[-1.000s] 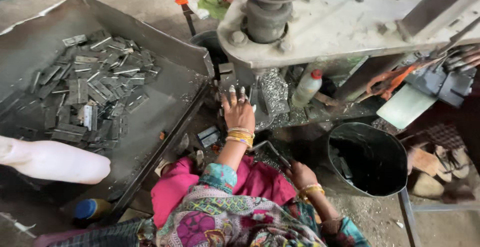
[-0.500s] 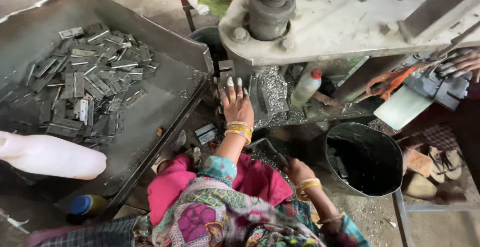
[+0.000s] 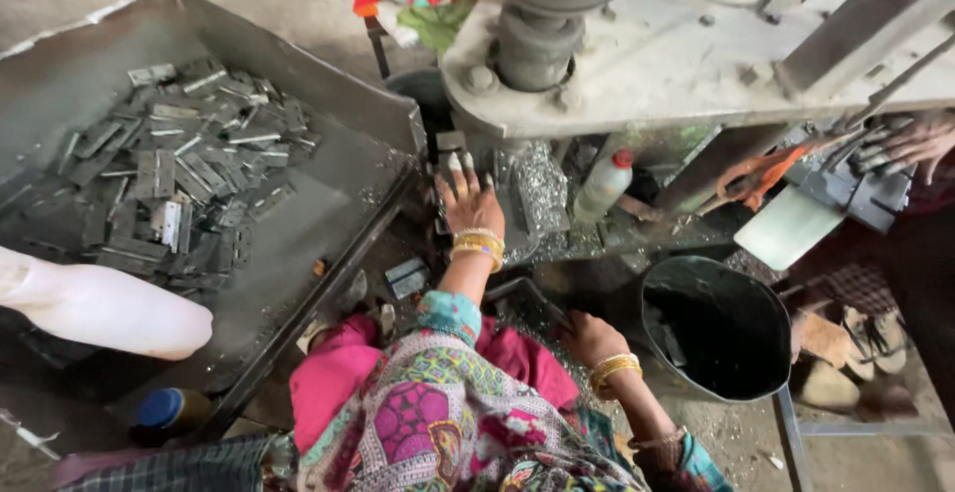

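left hand [image 3: 468,205] flat, fingers spread, released, on grey metal press bed [image 3: 517,215]; right hand [image 3: 589,338] clenched near black round bucket [image 3: 718,325], contents hidden.

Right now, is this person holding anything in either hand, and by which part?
It cannot be told for sure. The left hand lies flat, fingers spread, at the press bed, gripping nothing visible. The right hand is curled low by the black bucket; its grip is hidden.

Left hand [image 3: 468,203] flat at press bed [image 3: 532,194]; right hand [image 3: 589,338] low beside black bucket [image 3: 721,328]
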